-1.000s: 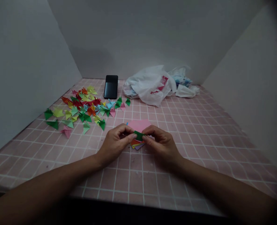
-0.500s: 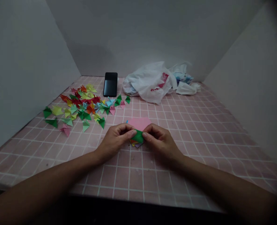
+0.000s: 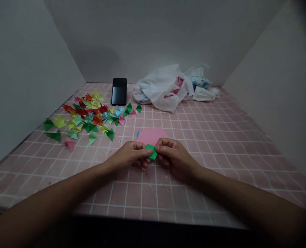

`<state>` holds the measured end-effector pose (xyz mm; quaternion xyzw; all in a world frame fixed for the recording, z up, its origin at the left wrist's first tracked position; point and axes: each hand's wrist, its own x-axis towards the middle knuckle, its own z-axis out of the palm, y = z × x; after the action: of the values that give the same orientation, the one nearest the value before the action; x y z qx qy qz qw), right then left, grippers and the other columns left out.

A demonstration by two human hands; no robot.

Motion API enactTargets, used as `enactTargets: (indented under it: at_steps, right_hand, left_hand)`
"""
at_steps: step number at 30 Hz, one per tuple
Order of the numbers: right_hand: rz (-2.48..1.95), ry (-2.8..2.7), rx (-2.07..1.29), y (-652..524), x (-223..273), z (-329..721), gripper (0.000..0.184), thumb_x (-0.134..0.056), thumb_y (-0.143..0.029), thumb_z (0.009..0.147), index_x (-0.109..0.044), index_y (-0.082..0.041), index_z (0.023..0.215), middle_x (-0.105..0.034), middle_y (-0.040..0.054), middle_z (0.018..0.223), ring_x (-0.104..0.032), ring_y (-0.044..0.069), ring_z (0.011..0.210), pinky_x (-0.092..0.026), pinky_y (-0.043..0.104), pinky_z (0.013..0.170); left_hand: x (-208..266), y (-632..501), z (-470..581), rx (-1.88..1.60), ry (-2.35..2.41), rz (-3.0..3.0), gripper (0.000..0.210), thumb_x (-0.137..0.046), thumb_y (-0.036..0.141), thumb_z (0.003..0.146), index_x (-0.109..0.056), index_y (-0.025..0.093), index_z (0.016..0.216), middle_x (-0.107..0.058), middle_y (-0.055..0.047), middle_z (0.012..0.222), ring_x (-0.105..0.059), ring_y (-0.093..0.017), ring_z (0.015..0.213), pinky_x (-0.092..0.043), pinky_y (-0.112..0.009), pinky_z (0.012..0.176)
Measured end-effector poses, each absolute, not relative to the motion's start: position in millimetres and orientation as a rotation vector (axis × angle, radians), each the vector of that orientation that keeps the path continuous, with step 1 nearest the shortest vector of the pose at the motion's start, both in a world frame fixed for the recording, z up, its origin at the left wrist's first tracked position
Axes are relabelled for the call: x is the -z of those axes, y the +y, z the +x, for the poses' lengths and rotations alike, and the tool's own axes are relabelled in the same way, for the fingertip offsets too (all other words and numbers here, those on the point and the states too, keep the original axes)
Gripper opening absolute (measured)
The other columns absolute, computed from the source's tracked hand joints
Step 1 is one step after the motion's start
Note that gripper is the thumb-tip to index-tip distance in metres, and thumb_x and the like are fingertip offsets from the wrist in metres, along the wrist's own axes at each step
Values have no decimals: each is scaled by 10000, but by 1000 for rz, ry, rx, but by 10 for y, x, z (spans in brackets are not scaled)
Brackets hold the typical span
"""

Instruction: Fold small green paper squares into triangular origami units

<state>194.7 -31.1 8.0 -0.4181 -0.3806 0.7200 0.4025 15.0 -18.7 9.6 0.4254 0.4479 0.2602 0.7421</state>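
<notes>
A small folded piece of green paper is held up between my two hands near the middle of the table. The thumb and fingers of my left hand pinch its left side. At its upper right edge, my right hand grips it with thumb and forefinger. Just behind the hands lies a stack of paper sheets, pink on top, with a bit of blue showing at its left edge. My hands cover the near part of the stack.
Many folded paper pieces in several colours spread over the table's left side. A black phone lies behind them. White plastic bags rest at the back. Walls enclose the left, back and right of the pink checked tablecloth.
The green paper now looks smaller and more square, turned corner-down. My left fingers have come under it, and the coloured edges below the paper are hidden. The view has shifted slightly.
</notes>
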Motion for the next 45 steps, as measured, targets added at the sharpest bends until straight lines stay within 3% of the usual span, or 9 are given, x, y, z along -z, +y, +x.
enactTargets:
  at_steps: [5, 10, 12, 15, 18, 23, 26, 30, 45]
  right_hand:
    - [-1061, -796, -1916, -269, -115, 1969, 269, -739, -265, 685, -494, -185, 609, -480, -71, 486, -293, 24, 369, -141, 187, 376]
    - [-1030, -608, -1985, -224, -157, 2003, 237, -719, -213, 676, -497, -175, 603, -464, -67, 503, -270, 16, 388, -135, 176, 375]
    - [-1030, -562, -2041, -243, -167, 1993, 179, -704, -200, 686, -535, -164, 642, -458, -70, 503, -255, 13, 392, -128, 167, 378]
    - [-1036, -563, -2157, -295, -169, 1967, 138, -684, -209, 706, -558, -156, 686, -463, -68, 511, -264, 13, 389, -123, 163, 383]
    - [-1043, -693, -2129, -335, -147, 1950, 201, -674, -289, 758, -519, -179, 691, -484, -62, 520, -312, 32, 378, -135, 179, 383]
    - [-1019, -1216, -1589, -334, -72, 1958, 245, -653, -431, 876, -551, -210, 849, -577, -38, 664, -443, 84, 505, -311, 211, 464]
    - [-999, -1552, -1301, -319, -31, 1985, 167, -692, -341, 856, -595, -205, 861, -614, -3, 746, -529, 130, 658, -409, 260, 601]
    - [-1076, -1736, -1104, -304, -18, 2022, 191, -605, -296, 914, -591, -194, 753, -603, 7, 709, -518, 140, 663, -394, 283, 621]
    - [-1010, -1589, -1341, -262, -75, 2021, 168, -613, -312, 873, -608, -191, 756, -623, -2, 700, -535, 124, 631, -420, 269, 610]
  left_hand:
    - [-94, -167, 123, -578, 986, 1032, 351, -767, 466, 767, -610, 152, 739, -601, 9, 657, -537, -93, 530, -484, -239, 526]
    - [-70, -119, 66, -1000, 1035, 1922, 520, -841, 312, 726, -636, 228, 1196, -655, -91, 1177, -645, -223, 1008, -568, -373, 844]
    - [-54, -123, 49, -1043, 965, 2291, 419, -772, 238, 805, -654, 253, 1207, -644, -100, 1239, -608, -243, 1127, -535, -401, 939]
    - [-42, -152, 38, -1020, 914, 2552, 161, -611, 174, 921, -714, 229, 1031, -706, -87, 1057, -640, -209, 987, -522, -356, 881]
    - [-69, -176, 54, -1057, 975, 2389, 115, -611, 178, 910, -707, 186, 847, -707, -69, 868, -643, -180, 822, -502, -306, 768]
    - [-121, -185, 110, -991, 1114, 1575, 189, -716, 319, 823, -655, 159, 741, -644, -11, 705, -588, -137, 667, -464, -257, 646]
    - [-110, -204, 129, -906, 1021, 1309, 234, -746, 355, 782, -642, 151, 733, -639, 0, 696, -568, -121, 649, -454, -246, 642]
    - [-106, -224, 128, -874, 1009, 1289, 215, -749, 332, 778, -657, 146, 724, -624, 15, 684, -545, -102, 642, -423, -227, 633]
    - [-118, -191, 112, -850, 976, 1304, 214, -736, 345, 779, -670, 144, 818, -664, -7, 759, -587, -117, 691, -454, -243, 663]
